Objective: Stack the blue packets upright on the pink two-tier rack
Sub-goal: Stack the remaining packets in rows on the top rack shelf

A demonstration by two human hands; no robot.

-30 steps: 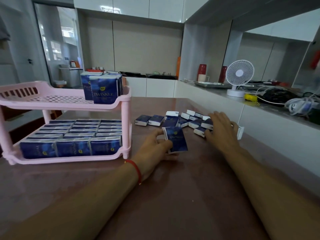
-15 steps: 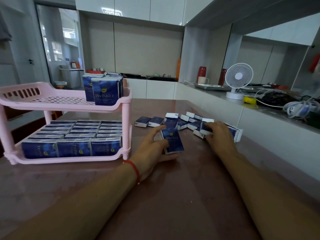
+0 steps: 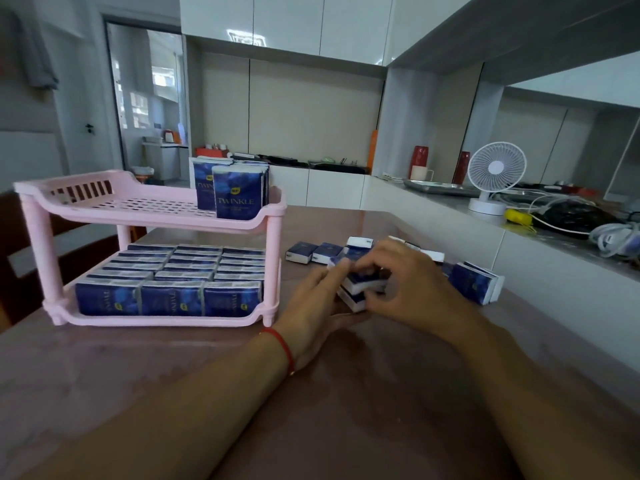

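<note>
Since a second ago: right hand [image 3: 412, 289] moved in from the loose pile to meet left hand [image 3: 318, 299] at centre frame; single upright packet now joined by a second.

Left of frame: pink rack [image 3: 45, 244] on the brown surface [image 3: 346, 410]. Lower tier filled with blue packets [image 3: 169, 299], rows packed edge to edge. Upper tier holding a small cluster of upright packets [image 3: 237, 195] at its right end, rest of that tier bare.

Centre: left hand, red string at wrist, fingers curled around a short stack of two packets [image 3: 360, 287], thumb beneath. Right hand curled over the same stack from the right, fingertips pinching its top. Stack partly hidden by the fingers.

Right of centre: loose packets [image 3: 311, 252] lying flat behind the hands; two more [image 3: 476, 282] standing on edge just right of the right hand.

Far right, on the counter: white desk fan [image 3: 495, 178], tangled cables.
</note>
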